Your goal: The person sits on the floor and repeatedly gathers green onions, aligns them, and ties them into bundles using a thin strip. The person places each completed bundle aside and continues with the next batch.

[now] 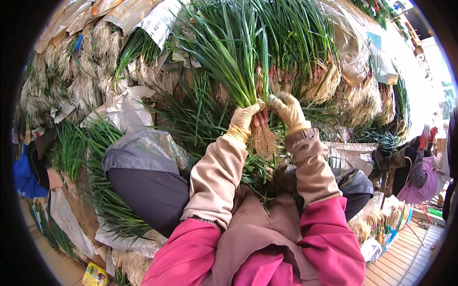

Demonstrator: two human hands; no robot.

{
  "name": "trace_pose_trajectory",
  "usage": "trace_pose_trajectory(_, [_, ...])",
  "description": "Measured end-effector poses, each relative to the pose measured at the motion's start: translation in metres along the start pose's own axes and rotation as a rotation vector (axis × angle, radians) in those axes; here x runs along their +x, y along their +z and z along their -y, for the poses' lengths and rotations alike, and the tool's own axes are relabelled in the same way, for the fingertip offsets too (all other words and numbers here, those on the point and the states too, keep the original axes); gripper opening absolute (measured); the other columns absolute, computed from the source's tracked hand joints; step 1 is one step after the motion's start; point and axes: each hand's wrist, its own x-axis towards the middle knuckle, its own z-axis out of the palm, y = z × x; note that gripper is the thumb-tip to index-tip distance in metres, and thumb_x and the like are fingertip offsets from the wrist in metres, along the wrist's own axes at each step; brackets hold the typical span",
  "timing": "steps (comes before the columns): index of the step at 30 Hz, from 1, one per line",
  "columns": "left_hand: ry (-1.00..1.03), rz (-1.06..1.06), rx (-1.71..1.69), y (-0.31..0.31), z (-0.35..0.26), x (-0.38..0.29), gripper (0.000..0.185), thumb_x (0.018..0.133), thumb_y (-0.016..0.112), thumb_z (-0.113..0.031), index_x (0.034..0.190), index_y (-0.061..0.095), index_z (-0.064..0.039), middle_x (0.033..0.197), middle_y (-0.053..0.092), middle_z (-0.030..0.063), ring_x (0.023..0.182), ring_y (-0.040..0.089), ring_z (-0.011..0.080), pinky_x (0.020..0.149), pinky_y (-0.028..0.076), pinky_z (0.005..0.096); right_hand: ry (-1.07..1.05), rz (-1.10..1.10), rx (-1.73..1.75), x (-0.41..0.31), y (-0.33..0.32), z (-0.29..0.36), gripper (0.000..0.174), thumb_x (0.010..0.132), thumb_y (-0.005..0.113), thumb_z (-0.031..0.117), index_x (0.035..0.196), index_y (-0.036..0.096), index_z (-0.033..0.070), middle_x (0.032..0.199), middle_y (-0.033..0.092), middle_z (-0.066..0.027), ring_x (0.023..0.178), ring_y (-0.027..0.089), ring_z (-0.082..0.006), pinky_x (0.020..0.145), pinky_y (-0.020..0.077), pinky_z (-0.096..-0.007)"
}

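Note:
My left hand, in a pale yellow rubber glove, grips a bunch of green onions just above its reddish bulbs. The long green leaves fan upward and the tan roots hang below the hand. My right hand, gloved alike, is at the right side of the same bunch, its thumb and fingers bent together beside a leaf stalk; whether they pinch it cannot be told. Behind both hands stand more green onions with roots down. Loose green leaves lie beneath the held bunch, between my knees.
Rooty bundles are stacked at the upper left, partly under paper sacks. Cut-off-looking greens lie beside my left knee. A co-worker in purple clothing sits at the far right, with red gloves. A yellow packet lies at the lower left.

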Motion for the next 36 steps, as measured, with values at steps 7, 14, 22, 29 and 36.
trace_pose_trajectory(7, [0.064,-0.136,0.055,-0.005,0.010,-0.002,0.014,0.081,0.058,-0.006,0.069,0.057,0.002,0.054,0.056,0.0102,0.038,0.048,0.0174,0.042,0.043,0.0264,-0.132,-0.291,0.026,0.031,0.028,-0.027,0.009,0.079,0.063,0.004,0.083,0.057,-0.001,0.071,0.059,-0.0039,0.053,0.053,-0.0108,0.043,0.0439,-0.0241])
trace_pose_trajectory(14, [-0.080,-0.063,0.065,-0.022,-0.004,-0.002,0.012,0.079,0.062,-0.008,0.081,0.061,0.004,0.064,0.061,0.0095,0.050,0.056,0.0137,0.036,0.036,0.0186,0.044,-0.430,0.598,0.033,0.043,-0.036,0.004,0.076,0.061,-0.002,0.078,0.059,0.001,0.067,0.061,-0.0069,0.052,0.056,-0.0139,0.046,0.0451,-0.0239])
trace_pose_trajectory(22, [-0.070,0.103,-0.205,-0.025,-0.015,-0.014,0.014,0.079,0.061,-0.008,0.089,0.057,0.001,0.071,0.060,0.0103,0.059,0.057,0.0165,0.053,0.048,0.0271,0.231,-0.321,0.270,0.040,0.016,-0.031,0.009,0.083,0.054,0.004,0.086,0.059,-0.003,0.071,0.061,-0.0097,0.051,0.054,-0.0133,0.042,0.0421,-0.0217])
trace_pose_trajectory(29, [-0.035,0.300,-0.369,-0.065,-0.013,-0.001,0.026,0.084,0.058,-0.015,0.107,0.051,-0.004,0.083,0.057,0.0067,0.068,0.052,0.0162,0.057,0.047,0.0319,0.033,-0.373,-0.653,0.064,-0.029,-0.008,0.023,0.085,0.055,0.018,0.104,0.060,0.007,0.097,0.064,-0.0120,0.079,0.061,-0.0200,0.070,0.0482,-0.0312])
trace_pose_trajectory(36, [0.000,0.094,-0.294,-0.046,-0.005,0.000,0.024,0.081,0.061,-0.008,0.104,0.055,-0.004,0.086,0.061,0.0091,0.062,0.057,0.0126,0.053,0.046,0.0271,0.331,-0.385,-0.471,0.085,-0.027,-0.031,0.032,0.081,0.061,0.018,0.111,0.058,0.007,0.107,0.061,-0.0142,0.088,0.059,-0.0224,0.080,0.0460,-0.0313])
